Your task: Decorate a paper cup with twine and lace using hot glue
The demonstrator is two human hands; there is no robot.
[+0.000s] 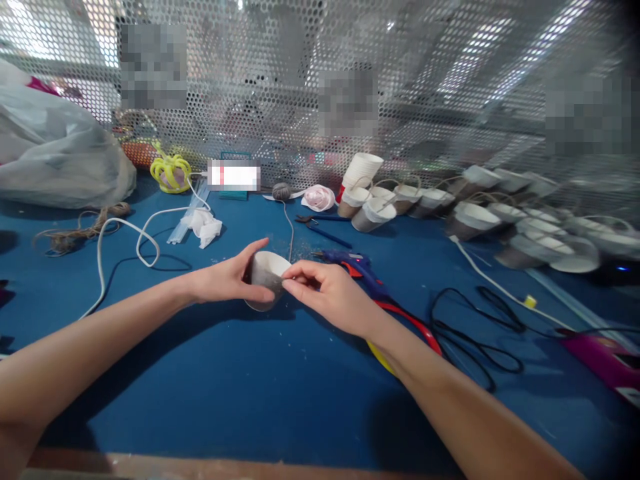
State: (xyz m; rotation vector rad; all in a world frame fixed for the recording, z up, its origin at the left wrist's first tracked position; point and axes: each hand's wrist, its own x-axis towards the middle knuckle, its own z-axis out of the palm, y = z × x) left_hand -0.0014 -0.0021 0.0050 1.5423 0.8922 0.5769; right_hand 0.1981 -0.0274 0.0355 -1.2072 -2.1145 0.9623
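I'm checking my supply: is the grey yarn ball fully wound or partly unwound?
Partly unwound: a strand runs from the yarn ball toward the cup.

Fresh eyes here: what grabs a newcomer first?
First, the gray cup held in the left hand, with the right hand at its rim. Next, the bright yellow looped object at the back left and the cluster of handled cups toward the back right.

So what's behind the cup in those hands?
Behind the cup, grey cord runs back to a grey ball on the blue table. The cup hides whatever lies directly behind it.
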